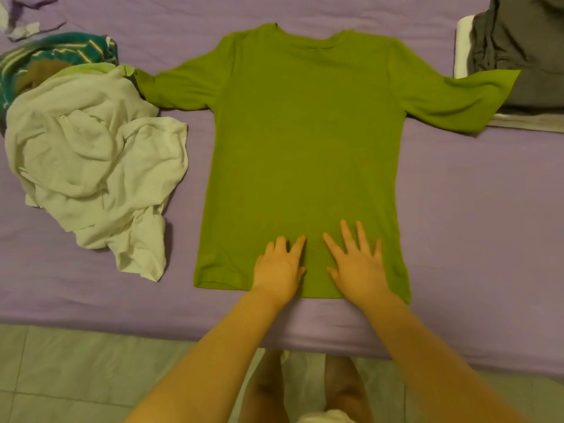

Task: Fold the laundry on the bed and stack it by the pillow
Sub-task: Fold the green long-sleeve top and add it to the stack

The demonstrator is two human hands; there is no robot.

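Observation:
A green long-sleeved shirt lies spread flat on the purple bed sheet, neck away from me, both sleeves stretched out sideways. My left hand and my right hand lie side by side on the shirt just above its hem, palms down, fingers spread and pressing the cloth. Left of the shirt sits a crumpled white garment, with a teal patterned cloth behind it. The right sleeve end overlaps a folded dark grey garment lying on a white pillow at the far right.
The bed's near edge runs across the lower view, with pale tiled floor below it. My legs show between my forearms. A bit of purple-and-white cloth lies at the top left corner.

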